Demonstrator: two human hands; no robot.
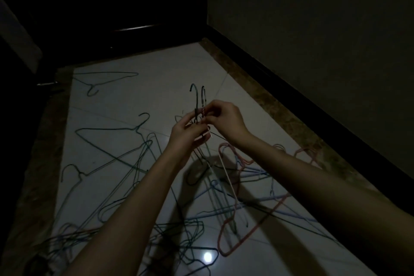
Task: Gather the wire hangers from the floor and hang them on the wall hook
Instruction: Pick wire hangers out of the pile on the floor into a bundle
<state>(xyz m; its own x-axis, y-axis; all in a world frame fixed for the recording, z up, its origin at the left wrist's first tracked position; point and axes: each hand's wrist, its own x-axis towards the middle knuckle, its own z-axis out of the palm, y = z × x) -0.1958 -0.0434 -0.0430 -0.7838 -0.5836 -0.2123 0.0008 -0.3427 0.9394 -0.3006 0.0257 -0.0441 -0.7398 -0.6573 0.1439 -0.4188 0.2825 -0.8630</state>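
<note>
The gathered hangers [198, 105] stood upright between both hands, hooks pointing up and away, long wires trailing down toward the floor [156, 67]. The left hand [187, 134] gripped their necks from below; the right hand [224, 116] pinched the twisted neck of a pale hanger just beside them, likely lining its hook up with the others. Many loose hangers [112, 141] lay tangled on the floor below and around both arms. No wall hook or container showed.

Forearms hide much of the tangled hangers [125, 186].
</note>
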